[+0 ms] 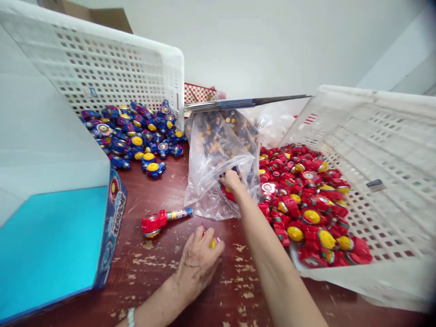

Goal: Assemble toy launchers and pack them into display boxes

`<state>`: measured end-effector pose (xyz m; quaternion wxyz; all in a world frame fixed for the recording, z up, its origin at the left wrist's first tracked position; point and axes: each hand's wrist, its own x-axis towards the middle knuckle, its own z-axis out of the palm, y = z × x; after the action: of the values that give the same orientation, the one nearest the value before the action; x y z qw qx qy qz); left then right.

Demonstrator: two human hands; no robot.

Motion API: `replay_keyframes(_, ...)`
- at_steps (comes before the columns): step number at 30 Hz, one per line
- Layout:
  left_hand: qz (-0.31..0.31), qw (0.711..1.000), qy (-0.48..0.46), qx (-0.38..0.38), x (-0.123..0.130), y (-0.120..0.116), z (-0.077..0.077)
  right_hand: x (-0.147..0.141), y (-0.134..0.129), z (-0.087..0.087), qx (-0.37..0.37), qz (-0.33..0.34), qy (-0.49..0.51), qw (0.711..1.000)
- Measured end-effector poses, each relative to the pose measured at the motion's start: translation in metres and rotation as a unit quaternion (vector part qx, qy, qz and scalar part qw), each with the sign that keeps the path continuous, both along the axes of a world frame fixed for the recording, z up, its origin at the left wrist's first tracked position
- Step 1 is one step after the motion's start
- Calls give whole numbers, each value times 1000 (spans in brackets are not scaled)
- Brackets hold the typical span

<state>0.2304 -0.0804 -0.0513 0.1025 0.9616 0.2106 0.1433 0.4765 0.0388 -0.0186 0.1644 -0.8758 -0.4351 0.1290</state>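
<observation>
My left hand (199, 256) is closed over a small red-and-yellow plastic toy piece (214, 242) at the table's front; the fingers cover most of it. Just left of it lies a red toy (154, 224) joined to a printed tube (179, 214). My right hand (232, 180) reaches into the mouth of a clear plastic bag (204, 190), its fingers curled and largely hidden. Something dark shows at those fingertips, and a bit of red lies under the hand. Blurry blue and yellow pieces fill the bag's far part.
At left, a white basket (126, 59) lies tipped with blue toys (136, 131) spilling out. Another tipped basket (391, 172) at right spills red toys (306, 200). An open display box (51, 240) stands front left. Flat stacked cards (238, 103) lie behind the bag.
</observation>
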Motion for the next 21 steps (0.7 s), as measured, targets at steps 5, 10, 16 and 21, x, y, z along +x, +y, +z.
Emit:
replay_keyframes(5, 56, 981, -159, -94, -18, 29, 11, -3, -7, 7, 3, -10, 20, 1000)
replay_keyframes(10, 214, 764, -348, -500, -45, 50, 31, -9, -75, 23, 81, -22, 15, 996)
replay_keyframes(16, 204, 540, -400, -712, -38, 59, 53, -70, -166, 40, 153, 131, 198, 959)
replay_keyframes(21, 183, 479, -412, -753, -31, 50, 55, -113, -190, 38, 135, 220, 257, 931)
